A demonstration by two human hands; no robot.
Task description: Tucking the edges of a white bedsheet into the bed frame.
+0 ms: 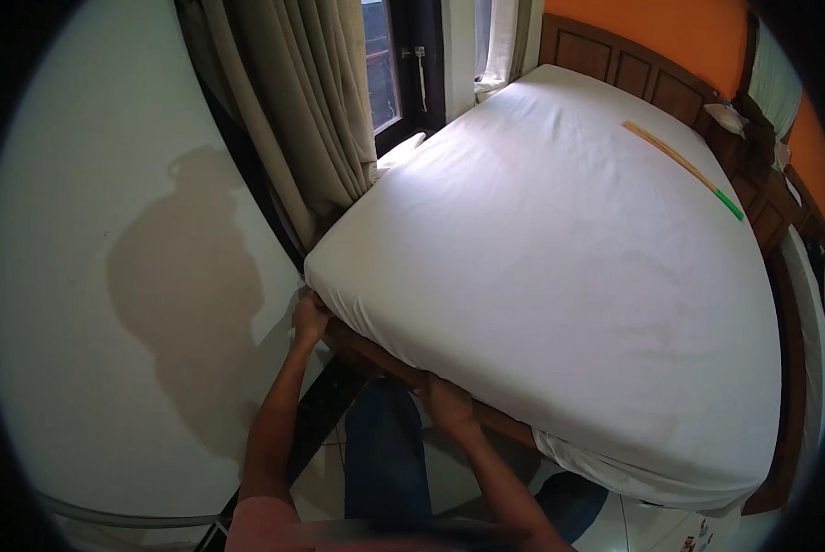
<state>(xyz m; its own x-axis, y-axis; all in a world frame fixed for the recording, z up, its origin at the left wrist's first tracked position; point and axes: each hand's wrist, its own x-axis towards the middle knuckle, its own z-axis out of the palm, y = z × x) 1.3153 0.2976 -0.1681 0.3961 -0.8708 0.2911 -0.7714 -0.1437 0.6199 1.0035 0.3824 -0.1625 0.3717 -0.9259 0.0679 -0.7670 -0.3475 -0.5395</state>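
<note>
A white fitted sheet (550, 248) covers the mattress on a wooden bed. My left hand (311, 317) is at the mattress's near left corner, close to the wall, its fingers mostly hidden at the sheet's edge. Further right along the foot side, my right hand (448, 406) reaches in between the mattress and the wooden bed frame (385, 362). Its fingertips are out of sight under the sheet, so a grip cannot be made out. Right of that hand, a loose part of the sheet's hem (571, 452) hangs down over the frame.
A stick broom (681, 162) with a green handle lies on the sheet near the wooden headboard (633, 65). A beige curtain (302, 103) hangs beside the window at left. The white wall (74, 276) closes off my left. Floor tiles (319, 476) show around my legs.
</note>
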